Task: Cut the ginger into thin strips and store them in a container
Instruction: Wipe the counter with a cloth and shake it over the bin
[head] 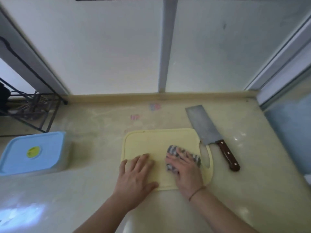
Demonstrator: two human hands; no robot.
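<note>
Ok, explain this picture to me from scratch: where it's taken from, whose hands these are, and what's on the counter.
There is no machine here. A camera worn on a person's head looks down at their two bare hands. The left hand lies flat on a pale yellow cutting board. The right hand presses a grey patterned cloth onto the board, fingers fairly straight rather than in a tight grip. A cleaver with a wooden handle lies on the counter at the board's right edge, untouched. To the left stands a container with a blue lid on. No ginger is visible.
</note>
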